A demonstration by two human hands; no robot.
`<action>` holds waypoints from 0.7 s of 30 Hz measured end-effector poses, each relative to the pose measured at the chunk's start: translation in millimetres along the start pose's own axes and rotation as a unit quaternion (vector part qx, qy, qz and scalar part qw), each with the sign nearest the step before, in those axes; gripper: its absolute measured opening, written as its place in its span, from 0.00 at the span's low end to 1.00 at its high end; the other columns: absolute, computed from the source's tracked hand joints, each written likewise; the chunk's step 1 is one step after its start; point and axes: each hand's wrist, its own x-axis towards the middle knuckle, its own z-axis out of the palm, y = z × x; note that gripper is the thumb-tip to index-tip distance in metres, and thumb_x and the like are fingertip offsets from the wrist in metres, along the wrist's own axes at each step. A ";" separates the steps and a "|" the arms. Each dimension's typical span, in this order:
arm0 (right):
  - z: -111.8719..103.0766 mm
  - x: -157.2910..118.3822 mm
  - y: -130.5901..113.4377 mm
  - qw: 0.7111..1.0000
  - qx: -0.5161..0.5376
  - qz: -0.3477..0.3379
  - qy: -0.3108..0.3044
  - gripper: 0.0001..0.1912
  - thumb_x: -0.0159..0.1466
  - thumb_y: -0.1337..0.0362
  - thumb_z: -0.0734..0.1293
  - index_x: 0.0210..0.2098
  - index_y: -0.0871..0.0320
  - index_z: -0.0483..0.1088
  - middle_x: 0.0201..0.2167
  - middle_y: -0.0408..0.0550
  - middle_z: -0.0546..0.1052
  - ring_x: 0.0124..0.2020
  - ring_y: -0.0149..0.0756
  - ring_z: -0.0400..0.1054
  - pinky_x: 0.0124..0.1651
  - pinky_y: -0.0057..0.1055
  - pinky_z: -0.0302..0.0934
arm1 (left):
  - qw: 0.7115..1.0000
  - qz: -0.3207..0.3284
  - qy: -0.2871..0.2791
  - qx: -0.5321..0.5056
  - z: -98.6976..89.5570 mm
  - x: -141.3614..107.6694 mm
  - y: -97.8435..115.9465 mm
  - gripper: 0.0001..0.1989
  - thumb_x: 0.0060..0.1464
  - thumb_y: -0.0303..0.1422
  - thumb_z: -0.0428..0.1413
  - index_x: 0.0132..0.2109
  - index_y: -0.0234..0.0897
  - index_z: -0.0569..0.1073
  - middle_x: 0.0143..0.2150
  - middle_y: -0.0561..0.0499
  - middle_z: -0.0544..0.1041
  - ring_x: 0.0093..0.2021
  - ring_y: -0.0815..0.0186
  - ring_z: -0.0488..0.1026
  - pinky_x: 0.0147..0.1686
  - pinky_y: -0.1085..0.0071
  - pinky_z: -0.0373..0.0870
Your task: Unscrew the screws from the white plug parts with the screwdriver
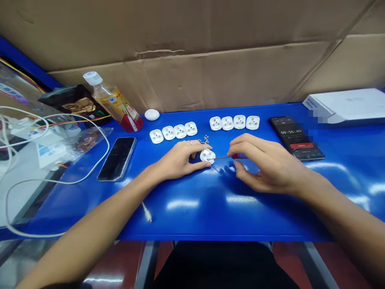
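Between the thumb and fingers of my left hand (180, 159) is a small white plastic plug housing (205, 154) with metal parts in it, resting at the blue table. My right hand (264, 162) grips a screwdriver (221, 157) by its red handle, which the fingers mostly cover. The thin shaft points left, and its tip meets the housing. Just behind the housing lies a small pile of screws (206, 138). Similar white housings stand in two rows farther back, one row at the left (180, 131) and one at the right (240, 122).
A phone showing a timer (296, 138) lies at the right, before a white box (349, 104). On the left are another phone (117, 158), a tilted drink bottle (118, 106), a white egg-shaped object (152, 114) and a looping white cable (105, 140). Cardboard (192, 80) backs the table.
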 end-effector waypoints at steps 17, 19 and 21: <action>1.2 -0.2 0.5 0.998 -0.037 0.042 0.015 0.09 0.72 0.62 0.66 0.49 0.60 0.72 0.36 0.50 0.82 0.34 0.42 0.78 0.36 0.36 0.67 | 1.000 0.008 0.004 -0.002 -0.6 -0.3 -0.9 0.25 0.64 0.47 0.62 0.60 0.36 0.77 0.43 0.48 0.80 0.36 0.65 0.73 0.40 0.69 0.67; 2.4 -0.5 0.9 0.998 -0.052 0.038 0.018 0.08 0.74 0.63 0.64 0.48 0.57 0.73 0.34 0.47 0.82 0.32 0.41 0.78 0.34 0.35 0.66 | 1.000 0.008 0.003 -0.001 -0.6 -0.3 -1.0 0.25 0.64 0.48 0.62 0.60 0.37 0.77 0.42 0.48 0.80 0.36 0.65 0.72 0.40 0.69 0.67; 2.9 -0.4 1.0 0.998 -0.047 0.023 0.020 0.08 0.73 0.65 0.64 0.48 0.56 0.74 0.35 0.47 0.82 0.33 0.41 0.78 0.37 0.36 0.67 | 1.000 0.005 0.001 -0.003 -0.6 -0.2 -0.9 0.25 0.64 0.48 0.62 0.60 0.38 0.77 0.43 0.48 0.80 0.36 0.65 0.72 0.40 0.69 0.67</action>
